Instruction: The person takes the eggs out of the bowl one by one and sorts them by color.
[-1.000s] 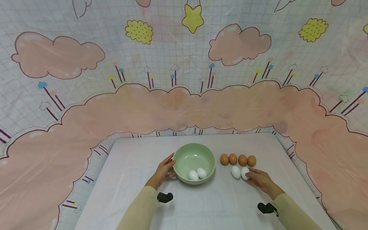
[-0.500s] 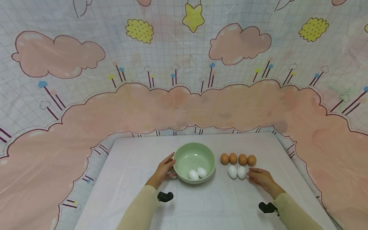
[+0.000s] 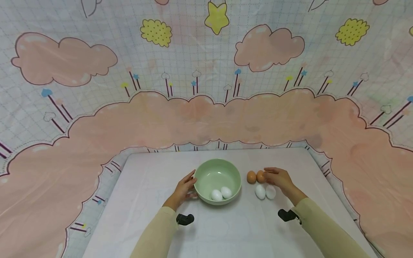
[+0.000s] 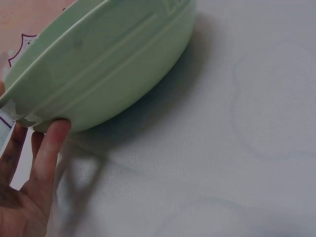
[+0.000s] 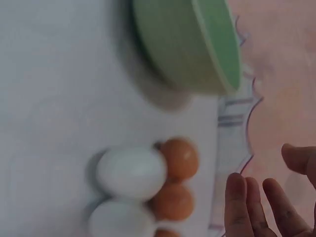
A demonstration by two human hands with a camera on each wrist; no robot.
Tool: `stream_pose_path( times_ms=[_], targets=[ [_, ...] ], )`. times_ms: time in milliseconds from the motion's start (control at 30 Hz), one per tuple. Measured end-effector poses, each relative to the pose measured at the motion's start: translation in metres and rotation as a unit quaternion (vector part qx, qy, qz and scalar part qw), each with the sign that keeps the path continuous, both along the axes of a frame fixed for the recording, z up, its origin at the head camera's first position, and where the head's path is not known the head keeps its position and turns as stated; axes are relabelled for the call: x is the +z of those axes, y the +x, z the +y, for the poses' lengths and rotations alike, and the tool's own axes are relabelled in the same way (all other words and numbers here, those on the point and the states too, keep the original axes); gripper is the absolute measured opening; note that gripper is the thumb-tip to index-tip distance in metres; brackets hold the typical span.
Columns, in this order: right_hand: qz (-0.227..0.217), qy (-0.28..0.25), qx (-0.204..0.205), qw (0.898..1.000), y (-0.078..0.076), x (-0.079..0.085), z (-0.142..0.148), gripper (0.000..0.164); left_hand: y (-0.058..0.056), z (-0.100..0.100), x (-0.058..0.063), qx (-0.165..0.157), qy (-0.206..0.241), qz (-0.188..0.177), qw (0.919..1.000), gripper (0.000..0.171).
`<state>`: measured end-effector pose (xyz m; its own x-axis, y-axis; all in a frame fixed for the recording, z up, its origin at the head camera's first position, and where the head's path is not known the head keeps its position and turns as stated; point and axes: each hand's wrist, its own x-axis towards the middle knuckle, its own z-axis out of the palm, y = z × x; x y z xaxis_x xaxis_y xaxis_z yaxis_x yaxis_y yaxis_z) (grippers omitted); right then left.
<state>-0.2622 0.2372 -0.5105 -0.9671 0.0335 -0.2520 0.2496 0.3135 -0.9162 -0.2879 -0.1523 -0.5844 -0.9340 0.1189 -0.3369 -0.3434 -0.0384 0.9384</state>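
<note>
The tabletop [image 3: 151,179] carries one green bowl [image 3: 209,179]; the left grip [image 3: 183,190], spread, touches its side. The right grip [image 3: 280,180] spreads beside the brown eggs. Four white eggs [image 3: 217,195]: two inside, two right of it; brown eggs [image 3: 251,177], at least three, partly hidden.

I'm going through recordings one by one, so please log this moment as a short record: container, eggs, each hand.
Container: green bowl, upright on the white table
Inside bowl: two white eggs
Loose white eggs: two, side by side, right of the bowl
Brown eggs: at least three in a row beyond the loose white ones; more may be hidden
Left hand: touches the bowl's left side
Right hand: by the brown eggs, fingers extended; contact unclear
</note>
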Motion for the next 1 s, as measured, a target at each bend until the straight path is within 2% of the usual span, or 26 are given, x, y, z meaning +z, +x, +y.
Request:
stream_pose_path(
  times_ms=[133,233,433,533,767,1000],
  targets=[
    [-0.013,-0.005,0.043,0.999,-0.012,0.016,-0.035,0.051,0.0,0.0,0.003,-0.009,0.0,0.002,1.0,0.055],
    [-0.027,-0.021,0.072,0.997,-0.016,0.021,-0.059,0.053,0.001,0.0,0.005,-0.01,-0.001,0.002,0.9999,0.055],
    [-0.05,-0.038,0.102,0.993,-0.023,0.011,-0.092,0.05,0.001,0.001,0.005,-0.007,-0.002,0.0,1.0,0.054],
    [-0.054,-0.027,0.097,0.993,-0.025,0.005,-0.103,0.047,0.0,0.0,0.003,-0.006,0.0,-0.003,1.0,0.055],
    [-0.044,0.044,0.094,0.994,-0.027,-0.001,-0.123,0.046,-0.001,-0.002,0.003,-0.002,0.003,-0.005,1.0,0.054],
    [-0.046,0.171,0.118,0.977,-0.029,-0.005,-0.137,0.042,0.001,0.001,0.007,0.001,0.001,-0.001,1.0,0.053]
  ],
)
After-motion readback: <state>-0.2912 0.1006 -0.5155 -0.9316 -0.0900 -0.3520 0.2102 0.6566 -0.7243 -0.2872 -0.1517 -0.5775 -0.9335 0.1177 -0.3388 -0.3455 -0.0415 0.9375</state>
